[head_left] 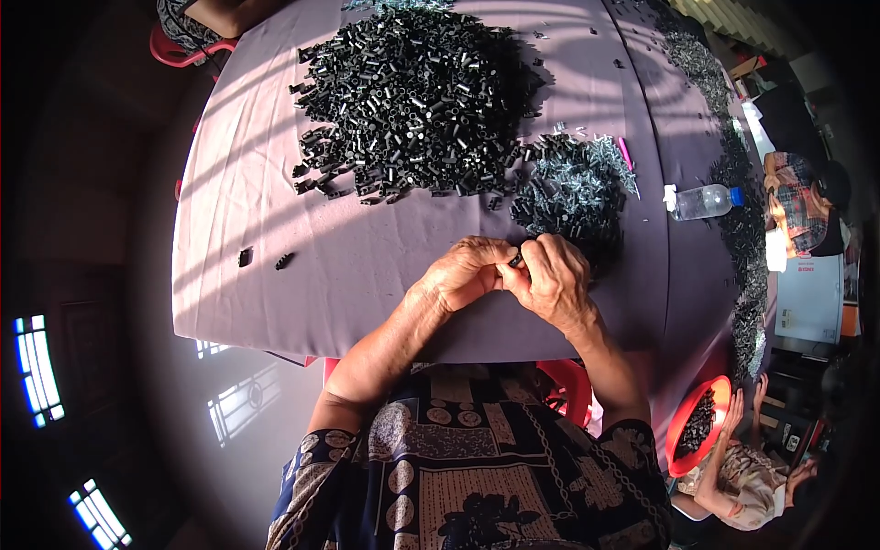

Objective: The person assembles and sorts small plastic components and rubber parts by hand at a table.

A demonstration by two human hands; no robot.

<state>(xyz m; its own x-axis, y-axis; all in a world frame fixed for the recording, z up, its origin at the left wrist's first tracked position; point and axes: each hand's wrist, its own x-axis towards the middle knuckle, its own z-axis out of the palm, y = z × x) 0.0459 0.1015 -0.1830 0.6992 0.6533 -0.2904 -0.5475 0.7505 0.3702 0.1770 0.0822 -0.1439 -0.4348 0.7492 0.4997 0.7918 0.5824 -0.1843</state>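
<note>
My left hand (465,271) and my right hand (555,278) meet over the near edge of a table covered in grey-purple cloth (302,275). Together they pinch a small black tube-shaped part (516,260) between their fingertips. Just beyond my right hand lies a small heap of silvery metal pieces mixed with black parts (576,188). Farther back sits a big pile of small black tubes (412,96).
Two stray black parts (264,259) lie at the left. A clear plastic bottle with a blue cap (704,201) lies at the right, beside a long strip of dark parts (742,229). At lower right another person holds a red bowl of black parts (695,426). A red chair (183,53) stands far left.
</note>
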